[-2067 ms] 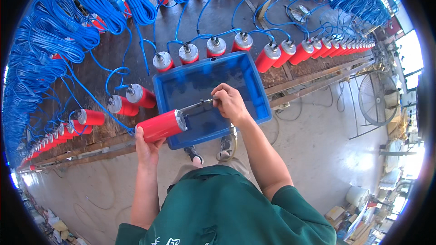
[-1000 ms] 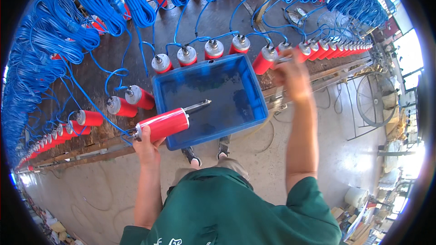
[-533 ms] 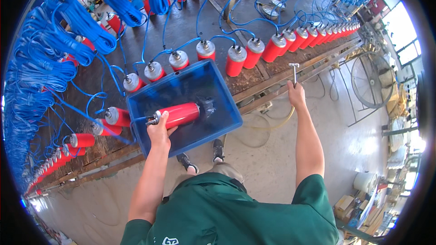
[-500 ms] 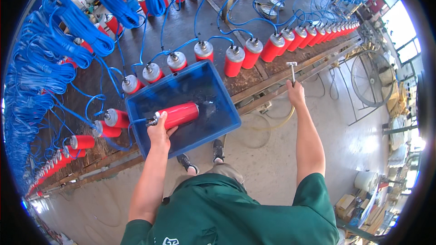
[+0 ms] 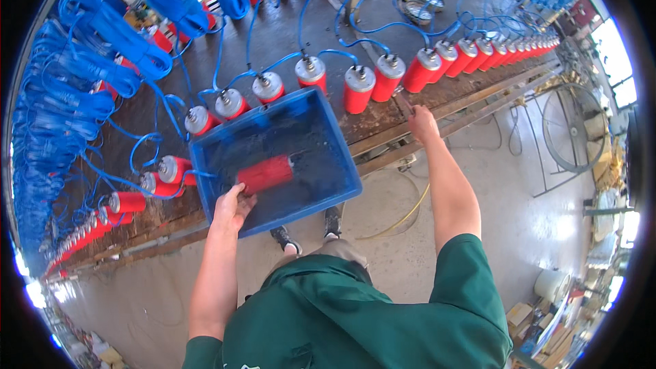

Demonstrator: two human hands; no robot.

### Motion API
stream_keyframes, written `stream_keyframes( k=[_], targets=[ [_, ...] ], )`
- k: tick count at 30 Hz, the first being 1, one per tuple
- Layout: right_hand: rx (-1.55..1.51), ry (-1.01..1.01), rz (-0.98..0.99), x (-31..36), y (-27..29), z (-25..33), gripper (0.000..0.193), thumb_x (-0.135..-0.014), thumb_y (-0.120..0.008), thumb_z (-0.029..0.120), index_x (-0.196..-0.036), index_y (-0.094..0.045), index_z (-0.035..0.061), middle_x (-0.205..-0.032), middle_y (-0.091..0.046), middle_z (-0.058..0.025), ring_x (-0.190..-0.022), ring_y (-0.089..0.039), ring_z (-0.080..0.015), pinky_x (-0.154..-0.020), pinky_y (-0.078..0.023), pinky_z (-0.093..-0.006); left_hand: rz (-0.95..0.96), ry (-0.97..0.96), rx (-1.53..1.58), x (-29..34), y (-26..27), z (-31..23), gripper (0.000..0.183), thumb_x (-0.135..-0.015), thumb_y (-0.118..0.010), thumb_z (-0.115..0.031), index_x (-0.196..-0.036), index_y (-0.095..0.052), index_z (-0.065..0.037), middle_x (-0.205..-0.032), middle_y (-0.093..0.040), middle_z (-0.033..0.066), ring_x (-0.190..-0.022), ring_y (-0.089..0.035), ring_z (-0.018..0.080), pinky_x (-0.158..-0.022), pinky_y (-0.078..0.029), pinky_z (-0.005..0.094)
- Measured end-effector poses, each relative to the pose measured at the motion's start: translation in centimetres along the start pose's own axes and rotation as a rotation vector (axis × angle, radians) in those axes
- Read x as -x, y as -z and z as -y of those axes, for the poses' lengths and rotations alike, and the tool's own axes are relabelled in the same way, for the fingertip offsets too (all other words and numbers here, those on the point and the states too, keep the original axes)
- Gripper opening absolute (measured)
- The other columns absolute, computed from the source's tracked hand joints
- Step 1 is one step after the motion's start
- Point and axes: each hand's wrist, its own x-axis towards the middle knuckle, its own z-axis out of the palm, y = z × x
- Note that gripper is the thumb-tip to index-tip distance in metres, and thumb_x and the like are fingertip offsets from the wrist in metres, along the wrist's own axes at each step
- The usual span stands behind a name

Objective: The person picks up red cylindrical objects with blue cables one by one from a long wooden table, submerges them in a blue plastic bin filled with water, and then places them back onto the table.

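In the blue tub, a red cylinder lies on a slant, its silvery fitting pointing right. My left hand closes its thumb and fingers on the cylinder's left end. The cylinder looks duller over the tub's dark, wet-looking inside; whether it sits in liquid I cannot tell. At the bench edge, right of the tub, my right hand is wrapped round a slim metal tool, its tip close to the standing red cylinders. A yellow hose runs up behind my right forearm.
Red cylinders with silver caps and blue tubes line the dark bench on both sides of the tub. Coiled blue hoses hang at the back and left. A large fan frame stands on the floor at the right.
The red cylinder sits lower in the tub, its fitting turned from the left end to the right. My right hand has moved left and toward the bench with the metal tool.
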Motion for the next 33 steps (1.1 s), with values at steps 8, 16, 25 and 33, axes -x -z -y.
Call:
stream_keyframes(
  k=[8, 16, 25, 33],
  targets=[
    [0.223, -0.066, -0.020, 2.0, 0.0, 3.0, 0.040, -0.100, -0.062, 0.016, -0.140, -0.063, 0.0137, -0.136, -0.058, -0.0204, -0.122, -0.062, -0.0455, -0.100, -0.055, -0.0546, 0.011, -0.172, -0.328, 8.0, -1.1, -1.6, 0.066, -0.099, -0.074, -0.019, -0.152, -0.046, 0.010, -0.137, -0.065, 0.0235, -0.120, -0.070, 0.0365, -0.102, -0.059, 0.0478],
    [0.158, -0.056, -0.205, 6.0, 0.8, 3.6, 0.041, -0.099, -0.065, 0.018, -0.140, -0.064, 0.0116, -0.131, -0.061, -0.0157, -0.121, -0.061, -0.0378, -0.097, -0.057, -0.0484, 0.066, -0.925, -1.040, 10.1, 1.1, -0.8, 0.034, -0.098, -0.074, -0.013, -0.126, -0.069, 0.006, -0.114, -0.077, 0.0220, -0.100, -0.078, 0.0296, -0.087, -0.062, 0.0372],
    [-0.820, -0.073, -0.316, 17.0, 0.9, 18.2, 0.027, -0.099, -0.068, 0.005, -0.126, -0.070, 0.0011, -0.107, -0.073, -0.0087, -0.098, -0.068, -0.0189, -0.089, -0.056, -0.0335, 0.081, -1.153, -1.121, 10.6, 1.5, -0.4, 0.014, -0.095, -0.075, -0.014, -0.096, -0.076, 0.000, -0.089, -0.076, 0.0128, -0.079, -0.077, 0.0279, -0.069, -0.059, 0.0355],
    [-0.376, 0.121, -0.416, 19.6, -0.1, 23.5, 0.038, -0.089, -0.067, 0.000, -0.127, -0.065, 0.0028, -0.124, -0.066, -0.0179, -0.116, -0.061, -0.0376, -0.104, -0.049, -0.0476, 0.078, -1.193, -1.114, 10.4, 1.4, -0.4, 0.011, -0.093, -0.076, -0.014, -0.092, -0.076, -0.003, -0.086, -0.075, 0.0106, -0.074, -0.075, 0.0266, -0.065, -0.059, 0.0363]
  ],
)
